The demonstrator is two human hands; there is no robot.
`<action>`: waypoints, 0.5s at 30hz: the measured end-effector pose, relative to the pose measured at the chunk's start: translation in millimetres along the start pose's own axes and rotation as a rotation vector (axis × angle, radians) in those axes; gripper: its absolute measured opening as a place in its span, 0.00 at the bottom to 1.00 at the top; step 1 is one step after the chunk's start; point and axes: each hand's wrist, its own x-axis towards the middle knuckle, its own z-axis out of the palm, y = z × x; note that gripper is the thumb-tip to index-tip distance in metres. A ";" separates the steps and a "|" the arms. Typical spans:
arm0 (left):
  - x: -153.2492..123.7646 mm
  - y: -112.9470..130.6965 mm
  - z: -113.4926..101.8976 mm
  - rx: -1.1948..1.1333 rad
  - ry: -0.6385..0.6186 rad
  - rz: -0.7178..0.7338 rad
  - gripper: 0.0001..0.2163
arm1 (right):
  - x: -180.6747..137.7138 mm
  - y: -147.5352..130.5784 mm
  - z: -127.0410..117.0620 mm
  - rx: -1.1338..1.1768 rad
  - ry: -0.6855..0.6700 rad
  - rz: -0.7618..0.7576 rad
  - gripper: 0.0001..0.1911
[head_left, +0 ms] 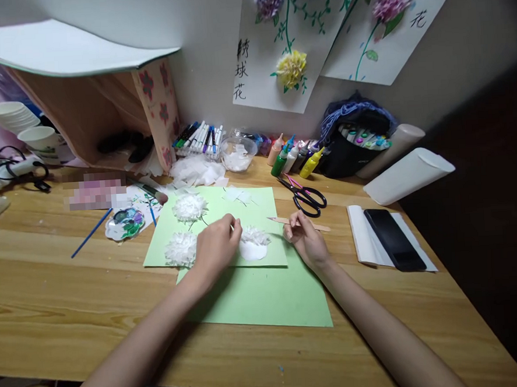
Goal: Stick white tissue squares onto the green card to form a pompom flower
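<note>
My left hand [217, 241] bends over the green card [216, 219], its fingertips pinched together. Whatever they hold is too small or hidden. Just right of those fingers is a half-covered white paper flower [255, 237], with a bare round white base at its front. Two fuller white flowers, one at the back [190, 207] and one at the front left [181, 249], sit on the same card; my left hand partly covers the front one. My right hand [307, 240], fingers curled, is at the card's right edge, closed on a flat wooden stick [280, 220] pointing left.
A second green sheet [265, 295] lies underneath. Black scissors [307, 199], paint bottles [289, 156] and white tissue pieces [198, 171] are behind. At left are a paint palette [125, 223] and a blue brush [91, 234]; at right, a phone [394, 238] on white paper.
</note>
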 end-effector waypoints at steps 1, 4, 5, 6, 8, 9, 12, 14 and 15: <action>11.7 -1.9 -5.6 0.042 0.007 -0.018 0.12 | 0.2 -0.1 -2.2 -0.018 0.009 -0.031 0.19; 54.6 -9.6 -13.4 0.147 0.001 -0.028 0.10 | -0.9 -0.9 -6.4 -0.079 0.023 -0.084 0.18; 68.6 -12.4 -12.7 0.170 0.006 -0.027 0.10 | -1.9 -0.8 -6.8 -0.083 0.025 -0.089 0.18; 81.0 -15.2 -10.8 0.180 0.008 -0.026 0.10 | -3.2 -0.5 -6.9 -0.080 0.031 -0.091 0.17; 99.2 -20.0 -4.8 0.173 0.000 -0.038 0.10 | -6.1 0.9 -6.5 -0.073 0.043 -0.080 0.17; 104.7 -22.1 -1.7 0.164 -0.005 -0.043 0.09 | -7.3 1.9 -6.5 -0.074 0.049 -0.068 0.17; 110.1 -26.7 4.3 0.125 -0.004 -0.045 0.07 | -9.0 5.1 -7.3 -0.069 0.061 -0.040 0.18; 108.0 -28.3 4.4 0.095 0.018 -0.038 0.07 | -8.6 6.7 -8.4 -0.051 0.070 -0.039 0.18; 106.2 -28.5 3.3 0.080 0.034 -0.034 0.07 | -8.2 7.3 -8.9 -0.043 0.072 -0.041 0.19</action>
